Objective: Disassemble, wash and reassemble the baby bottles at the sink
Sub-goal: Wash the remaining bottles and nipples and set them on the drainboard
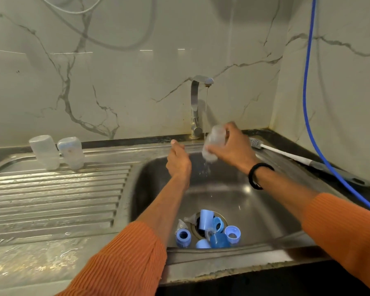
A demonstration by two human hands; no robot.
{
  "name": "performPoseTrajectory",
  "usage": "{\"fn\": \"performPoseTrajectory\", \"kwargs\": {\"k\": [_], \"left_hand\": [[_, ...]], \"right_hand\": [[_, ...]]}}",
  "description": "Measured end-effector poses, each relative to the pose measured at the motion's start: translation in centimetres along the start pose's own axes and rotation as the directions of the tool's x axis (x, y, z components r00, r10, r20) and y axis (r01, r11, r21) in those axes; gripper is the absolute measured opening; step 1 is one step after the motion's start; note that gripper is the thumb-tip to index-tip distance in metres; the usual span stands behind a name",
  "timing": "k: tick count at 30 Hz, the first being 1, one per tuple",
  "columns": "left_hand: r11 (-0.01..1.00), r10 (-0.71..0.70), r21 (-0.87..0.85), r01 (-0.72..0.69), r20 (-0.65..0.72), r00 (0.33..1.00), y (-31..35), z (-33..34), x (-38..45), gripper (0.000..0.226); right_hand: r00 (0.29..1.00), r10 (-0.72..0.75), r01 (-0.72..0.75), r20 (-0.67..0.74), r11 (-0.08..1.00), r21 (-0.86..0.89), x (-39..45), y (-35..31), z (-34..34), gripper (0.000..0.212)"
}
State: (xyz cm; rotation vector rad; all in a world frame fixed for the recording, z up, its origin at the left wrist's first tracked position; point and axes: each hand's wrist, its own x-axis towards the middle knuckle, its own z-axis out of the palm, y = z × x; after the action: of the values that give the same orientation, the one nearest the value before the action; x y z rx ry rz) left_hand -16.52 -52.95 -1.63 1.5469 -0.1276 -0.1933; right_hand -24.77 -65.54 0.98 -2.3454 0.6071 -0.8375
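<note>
1. Right hand (231, 148): yours, fingers curled round a clear bottle body (214, 144), mouth tipped downward over the far part of the sink basin (265, 210). Water drips from the mouth. The bottle is blurred.

2. Left hand (178, 161): yours, held over the far left part of the basin, just beside the bottle but apart from it. Fingers curled in, thumb up, nothing in it.

3. Tap (198, 107): at the far edge of the sink, a thin stream falling from its spout beside the held bottle.

4. Two clear bottle bodies (57, 152): inverted, side by side, near the far edge of the ribbed draining board (51, 195), toward its left.

5. Blue rings, caps and clear teats (207, 231): heaped round the drain at the near edge of the basin, touching one another. The exact count cannot be told.

6. Bottle brush (286, 153): lying along the right edge of the sink, grey head toward the tap, white shaft pointing to the right corner.

7. Blue hose (308, 92): hanging down the right wall and crossing the counter at the right edge.

8. Black band (257, 176): on your right wrist; orange sleeves (124, 259) on both forearms.
</note>
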Motion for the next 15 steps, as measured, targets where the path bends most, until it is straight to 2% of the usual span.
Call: {"fn": "performPoseTrajectory", "kwargs": {"k": [2, 3, 5, 6, 8, 9, 12, 15], "left_hand": [[0.986, 0.043, 0.164, -0.037, -0.032, 0.999, 0.1, -0.1, -0.3, 0.055], [0.963, 0.068, 0.260, -0.066, 0.002, 0.998, 0.3, -0.2, -0.5, 0.050], [0.894, 0.120, 0.414, -0.169, 0.142, 0.983, 0.9, -0.2, -0.5, 0.038], [0.839, 0.145, 0.490, -0.235, 0.215, 0.966, 1.2, -0.3, -0.7, 0.034], [0.710, 0.164, 0.605, -0.361, 0.355, 0.920, 1.6, -1.0, -1.6, 0.031], [0.645, 0.149, 0.650, -0.403, 0.410, 0.900, 1.5, -1.4, -2.2, 0.032], [0.476, 0.024, 0.760, -0.443, 0.493, 0.870, 0.6, -2.4, -3.8, 0.039], [0.436, -0.042, 0.790, -0.431, 0.496, 0.867, -0.5, -3.4, -4.5, 0.040]], "right_hand": [[0.980, 0.061, -0.024, 0.191, 0.981, -0.192, -0.6, 1.5, -0.2, 0.054], [0.980, 0.071, -0.035, 0.187, 0.981, -0.193, -0.8, 2.0, -0.3, 0.055], [0.998, 0.036, -0.030, 0.058, 0.994, -0.103, -0.9, 2.5, -1.0, 0.067], [0.997, 0.012, -0.003, 0.072, 0.994, -0.114, -0.8, 2.5, -1.3, 0.074], [0.961, 0.030, 0.047, 0.275, 0.962, -0.270, -1.1, 2.7, -1.8, 0.077], [0.936, 0.055, 0.075, 0.347, 0.934, -0.350, -1.3, 3.0, -1.7, 0.076], [0.951, 0.091, 0.015, 0.296, 0.942, -0.335, -2.2, 3.8, -1.0, 0.081], [0.870, 0.211, -0.026, 0.446, 0.922, -0.387, -3.1, 4.0, 0.2, 0.086]]}}
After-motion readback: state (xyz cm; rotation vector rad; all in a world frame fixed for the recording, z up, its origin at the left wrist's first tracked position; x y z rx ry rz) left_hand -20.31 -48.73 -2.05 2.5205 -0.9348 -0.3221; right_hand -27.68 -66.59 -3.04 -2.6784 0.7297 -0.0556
